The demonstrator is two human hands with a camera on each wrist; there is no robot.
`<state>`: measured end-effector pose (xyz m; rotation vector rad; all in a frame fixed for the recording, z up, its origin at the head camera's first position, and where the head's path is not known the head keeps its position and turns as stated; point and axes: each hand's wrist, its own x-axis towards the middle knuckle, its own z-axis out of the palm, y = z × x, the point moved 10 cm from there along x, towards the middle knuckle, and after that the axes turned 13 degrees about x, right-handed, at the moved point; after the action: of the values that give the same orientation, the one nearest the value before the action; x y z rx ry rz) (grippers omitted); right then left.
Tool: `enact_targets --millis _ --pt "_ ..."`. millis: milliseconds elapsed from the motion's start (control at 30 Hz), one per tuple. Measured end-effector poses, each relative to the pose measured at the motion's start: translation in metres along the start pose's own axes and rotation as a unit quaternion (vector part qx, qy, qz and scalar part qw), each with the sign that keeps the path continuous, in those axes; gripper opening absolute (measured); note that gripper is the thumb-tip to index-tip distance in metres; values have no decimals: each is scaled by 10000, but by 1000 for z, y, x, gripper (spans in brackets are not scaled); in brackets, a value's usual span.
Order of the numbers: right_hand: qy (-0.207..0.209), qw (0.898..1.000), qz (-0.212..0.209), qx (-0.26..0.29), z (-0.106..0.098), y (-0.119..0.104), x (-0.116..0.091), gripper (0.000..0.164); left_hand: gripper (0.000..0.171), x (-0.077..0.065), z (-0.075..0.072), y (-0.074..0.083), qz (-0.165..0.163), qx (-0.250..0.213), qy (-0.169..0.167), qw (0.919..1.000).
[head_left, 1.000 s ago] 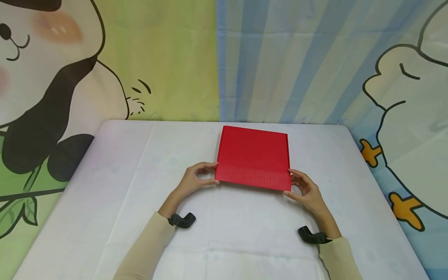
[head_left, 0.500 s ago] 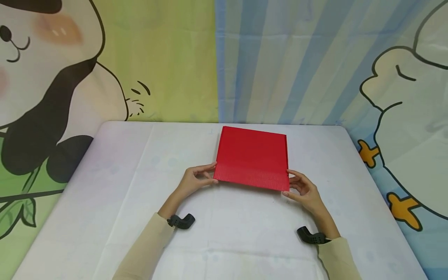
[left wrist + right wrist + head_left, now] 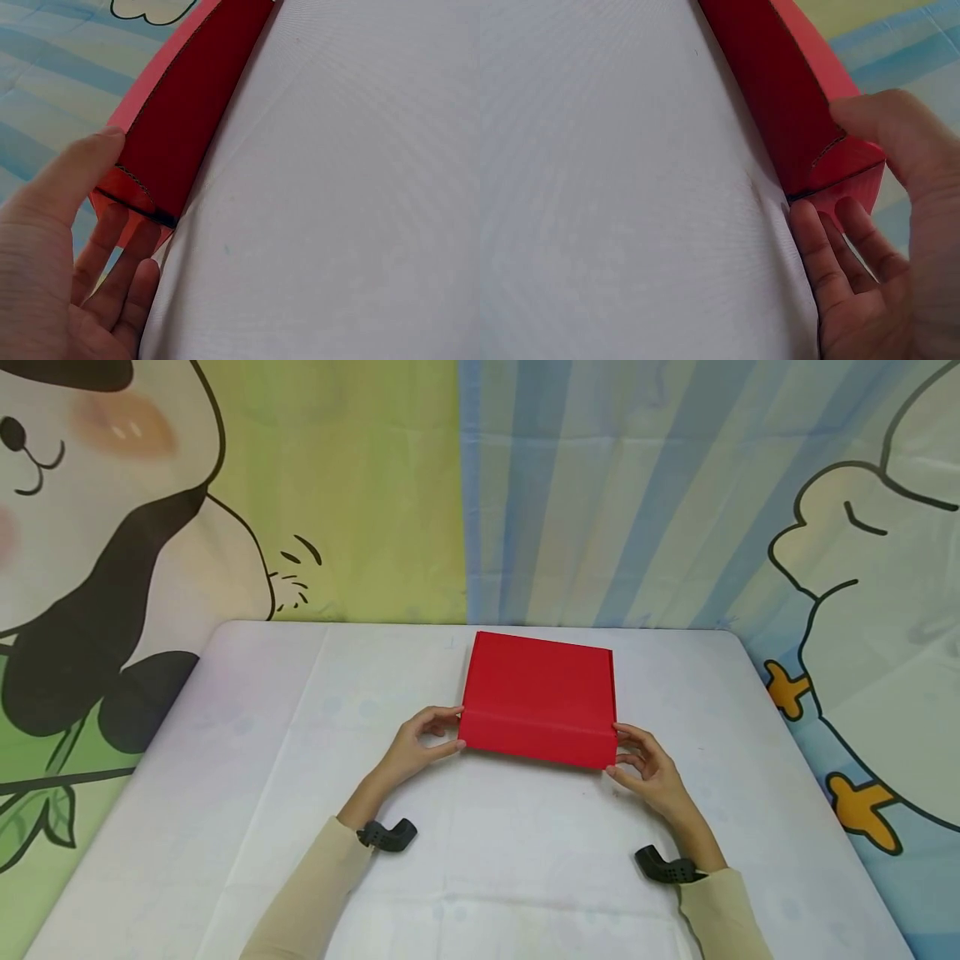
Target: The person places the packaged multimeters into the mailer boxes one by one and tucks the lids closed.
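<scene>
A red cardboard box [image 3: 540, 685] lies flat near the far side of the table, its lid down and a crease running across near the front. My left hand [image 3: 420, 739] grips its near left corner, thumb on the lid's front edge, fingers at the side. At the near right corner my right hand [image 3: 652, 768] grips it the same way. In the left wrist view, the lid's cut corrugated edge stands out from the dark red front wall [image 3: 191, 112]. The right wrist view shows a curved side tab [image 3: 847, 161] between lid and side wall. The box's inside is hidden.
A white cloth-covered table [image 3: 480, 877] lies under the box. Behind it hangs a printed cloth backdrop [image 3: 360, 485] with cartoon animals. Each wrist wears a black camera mount, the left one [image 3: 387, 835] below the left hand.
The lid's front strip has lost its ribbed look and bends downward along a clearer crease. Both hands stay at the corners, with slight thumb and finger shifts.
</scene>
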<state>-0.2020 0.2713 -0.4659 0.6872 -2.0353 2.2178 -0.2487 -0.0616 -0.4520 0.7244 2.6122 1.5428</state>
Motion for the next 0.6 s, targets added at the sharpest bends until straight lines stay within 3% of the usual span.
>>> enact_targets --millis 300,467,600 --pt "-31 9978 53 -666 7 2 1 70 69 4 3 3 138 409 107 9990" --pt "226 9960 -88 -863 9 -4 4 66 79 11 13 -20 167 666 125 9976" --pt "539 9915 41 -1185 17 -20 8 58 72 14 15 -28 227 963 187 9949"
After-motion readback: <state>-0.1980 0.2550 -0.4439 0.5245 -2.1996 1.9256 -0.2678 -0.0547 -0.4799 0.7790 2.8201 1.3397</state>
